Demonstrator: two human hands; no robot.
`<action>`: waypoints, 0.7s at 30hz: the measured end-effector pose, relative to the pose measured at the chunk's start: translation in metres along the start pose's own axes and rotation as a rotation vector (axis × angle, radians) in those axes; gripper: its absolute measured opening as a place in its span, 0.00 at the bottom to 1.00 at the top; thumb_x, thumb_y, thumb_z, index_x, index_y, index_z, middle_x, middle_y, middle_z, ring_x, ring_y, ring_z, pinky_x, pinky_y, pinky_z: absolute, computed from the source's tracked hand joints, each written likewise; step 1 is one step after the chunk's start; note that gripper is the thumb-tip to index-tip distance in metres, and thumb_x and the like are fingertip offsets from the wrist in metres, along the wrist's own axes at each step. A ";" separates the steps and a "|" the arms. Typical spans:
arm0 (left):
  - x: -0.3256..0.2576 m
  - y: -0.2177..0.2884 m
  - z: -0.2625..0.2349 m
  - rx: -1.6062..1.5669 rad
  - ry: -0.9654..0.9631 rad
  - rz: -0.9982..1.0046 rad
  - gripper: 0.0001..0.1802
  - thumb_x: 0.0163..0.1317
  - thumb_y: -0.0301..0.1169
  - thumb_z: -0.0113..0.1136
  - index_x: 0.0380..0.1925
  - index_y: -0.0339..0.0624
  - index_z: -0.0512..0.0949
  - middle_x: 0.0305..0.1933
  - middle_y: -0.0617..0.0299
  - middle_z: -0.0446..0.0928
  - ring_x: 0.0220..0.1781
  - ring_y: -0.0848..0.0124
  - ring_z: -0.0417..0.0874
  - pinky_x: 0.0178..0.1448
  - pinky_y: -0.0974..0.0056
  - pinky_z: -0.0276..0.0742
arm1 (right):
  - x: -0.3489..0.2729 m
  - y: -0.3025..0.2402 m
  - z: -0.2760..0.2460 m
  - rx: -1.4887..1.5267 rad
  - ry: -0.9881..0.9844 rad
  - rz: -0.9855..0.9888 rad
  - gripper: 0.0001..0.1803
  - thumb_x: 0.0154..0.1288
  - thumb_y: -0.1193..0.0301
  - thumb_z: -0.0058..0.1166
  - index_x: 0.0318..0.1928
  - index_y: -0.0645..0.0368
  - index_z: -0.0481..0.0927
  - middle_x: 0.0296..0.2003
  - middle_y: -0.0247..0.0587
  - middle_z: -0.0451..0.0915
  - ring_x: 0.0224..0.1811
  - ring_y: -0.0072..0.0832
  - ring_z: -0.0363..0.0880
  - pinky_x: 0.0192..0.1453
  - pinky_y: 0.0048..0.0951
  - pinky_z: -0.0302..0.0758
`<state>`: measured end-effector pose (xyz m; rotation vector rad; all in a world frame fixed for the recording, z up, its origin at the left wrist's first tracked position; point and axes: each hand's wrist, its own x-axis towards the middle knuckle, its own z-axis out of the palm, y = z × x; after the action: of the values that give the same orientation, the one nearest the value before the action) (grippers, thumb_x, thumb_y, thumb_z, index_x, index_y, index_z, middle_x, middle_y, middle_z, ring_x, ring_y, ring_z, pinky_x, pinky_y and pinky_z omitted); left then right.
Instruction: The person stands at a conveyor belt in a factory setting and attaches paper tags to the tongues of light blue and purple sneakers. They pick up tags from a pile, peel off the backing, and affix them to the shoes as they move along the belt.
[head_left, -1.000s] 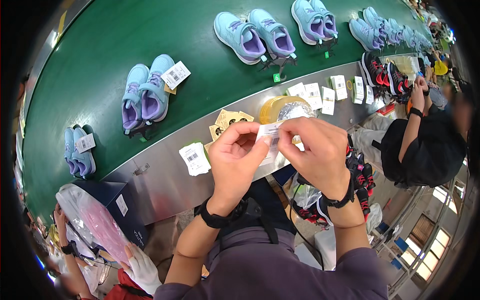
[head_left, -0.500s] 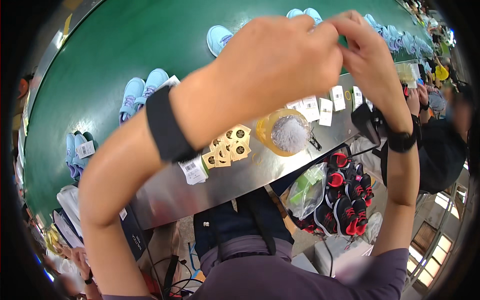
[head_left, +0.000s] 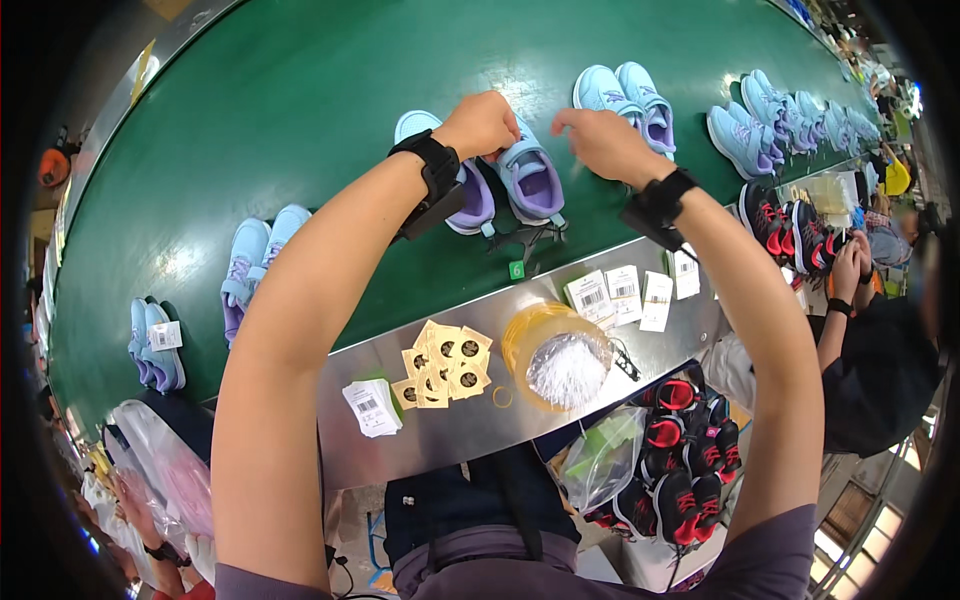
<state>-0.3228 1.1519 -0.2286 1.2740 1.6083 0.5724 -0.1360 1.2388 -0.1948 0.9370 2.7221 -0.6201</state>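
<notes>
In the head view, both arms are stretched out over a green conveyor belt (head_left: 300,120) toward a pair of light blue and purple shoes (head_left: 500,175). The left hand (head_left: 482,125) is curled into a loose fist and is laid on the pair, between the two shoes; whether anything is pinched inside it cannot be told. The right hand (head_left: 600,145) is held just to the right of the pair with its fingers bent together, and what, if anything, is gripped there cannot be made out. Black wristbands are worn on both wrists.

Relative to that pair, a second light blue pair (head_left: 628,100) is seen just to the right, and another pair (head_left: 250,265) lies well to the left and nearer the person. Nearer still, a steel shelf (head_left: 480,420) is seen, on which a stack of white tags (head_left: 372,405), a cluster of tan tags (head_left: 445,362), a yellow bowl (head_left: 556,355) and further white labels (head_left: 625,295) are laid. Below the shelf, red and black shoes (head_left: 680,460) are piled.
</notes>
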 end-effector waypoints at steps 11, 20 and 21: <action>-0.013 -0.002 -0.002 -0.172 0.149 -0.108 0.06 0.51 0.27 0.62 0.29 0.36 0.81 0.21 0.60 0.79 0.22 0.76 0.79 0.27 0.71 0.77 | 0.027 -0.023 0.008 -0.012 0.009 -0.241 0.09 0.57 0.69 0.51 0.37 0.52 0.81 0.29 0.44 0.81 0.33 0.43 0.80 0.36 0.41 0.74; -0.025 -0.003 0.012 0.174 0.382 0.070 0.05 0.49 0.25 0.61 0.26 0.34 0.78 0.26 0.54 0.79 0.30 0.71 0.80 0.36 0.68 0.75 | 0.021 -0.044 0.027 -0.079 0.464 -0.232 0.09 0.59 0.69 0.52 0.34 0.62 0.78 0.30 0.49 0.79 0.30 0.45 0.77 0.33 0.34 0.75; -0.030 0.000 0.012 0.207 0.430 0.083 0.05 0.50 0.25 0.61 0.26 0.33 0.77 0.26 0.54 0.78 0.31 0.71 0.80 0.37 0.67 0.75 | 0.023 -0.043 0.026 -0.069 0.555 -0.285 0.11 0.60 0.69 0.53 0.37 0.65 0.77 0.34 0.51 0.78 0.28 0.41 0.78 0.33 0.33 0.76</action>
<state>-0.3125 1.1223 -0.2220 1.4435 2.0167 0.7886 -0.1799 1.2086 -0.2117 0.8036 3.3853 -0.3387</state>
